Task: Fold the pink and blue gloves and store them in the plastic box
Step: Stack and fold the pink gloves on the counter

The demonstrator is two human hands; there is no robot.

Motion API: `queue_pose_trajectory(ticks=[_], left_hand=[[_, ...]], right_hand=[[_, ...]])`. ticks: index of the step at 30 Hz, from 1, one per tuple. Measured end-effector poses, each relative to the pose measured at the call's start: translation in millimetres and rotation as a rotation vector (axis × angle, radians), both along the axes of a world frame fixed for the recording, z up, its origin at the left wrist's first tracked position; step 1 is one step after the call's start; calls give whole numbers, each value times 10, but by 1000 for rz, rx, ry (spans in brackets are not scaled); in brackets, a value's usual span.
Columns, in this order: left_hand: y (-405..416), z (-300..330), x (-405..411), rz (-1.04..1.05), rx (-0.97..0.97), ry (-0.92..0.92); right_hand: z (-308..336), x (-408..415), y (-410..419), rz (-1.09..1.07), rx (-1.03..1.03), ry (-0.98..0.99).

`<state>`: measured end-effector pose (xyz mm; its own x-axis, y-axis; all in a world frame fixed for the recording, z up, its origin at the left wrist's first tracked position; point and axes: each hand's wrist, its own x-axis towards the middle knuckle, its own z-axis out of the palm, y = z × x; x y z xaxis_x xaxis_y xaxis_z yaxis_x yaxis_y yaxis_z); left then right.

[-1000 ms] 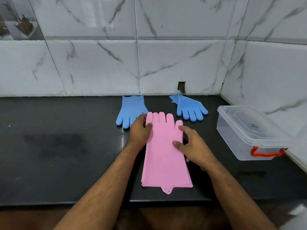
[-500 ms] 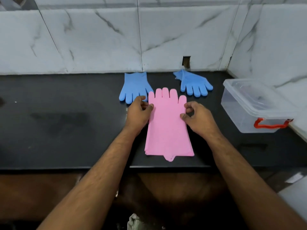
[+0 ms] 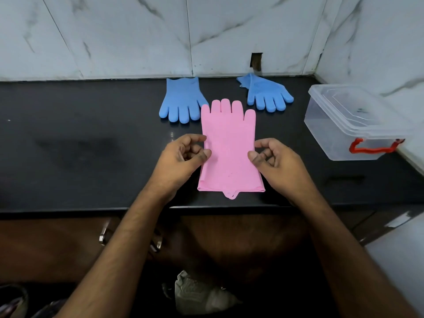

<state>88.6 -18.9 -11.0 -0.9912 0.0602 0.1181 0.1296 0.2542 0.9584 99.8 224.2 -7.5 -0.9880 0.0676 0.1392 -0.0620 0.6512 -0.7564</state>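
Pink gloves [image 3: 229, 148] lie stacked flat on the table [image 3: 91, 145], the lower one mostly hidden. Left hand [image 3: 181, 160] and right hand [image 3: 275, 162] pinch their side edges, fingers together. Blue gloves [image 3: 182, 101] lie behind; lidded box [image 3: 351, 125] sits right.

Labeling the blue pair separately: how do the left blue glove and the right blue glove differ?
Pose: the left blue glove lies straight with its cuff squarely at the wall; the right blue glove is turned at an angle, cuff toward the wall hole.
Surface: the right one shows ribbed bristle texture; the left looks smooth.
Neighbours: the left one touches the pink gloves; the right lies apart.
Shared: both blue, flat, unfolded, fingertips toward the person.
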Motion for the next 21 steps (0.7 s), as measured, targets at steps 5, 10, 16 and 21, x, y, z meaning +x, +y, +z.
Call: queue_pose_trajectory(ticks=[5,10,16,21], left_hand=[[15,15,33,-26,-92,8],[-5,-45,16,-36,-134,43],[-10,-49,12,-47,-153,49],[-3,-37,16,-19,-228,68]], right_hand=[[-25,175,-18,-6,21,-3],[3,171,10,40,-7,-32],[-55,147,51,9,-140,12],[-85,152,57,52,-89,22]])
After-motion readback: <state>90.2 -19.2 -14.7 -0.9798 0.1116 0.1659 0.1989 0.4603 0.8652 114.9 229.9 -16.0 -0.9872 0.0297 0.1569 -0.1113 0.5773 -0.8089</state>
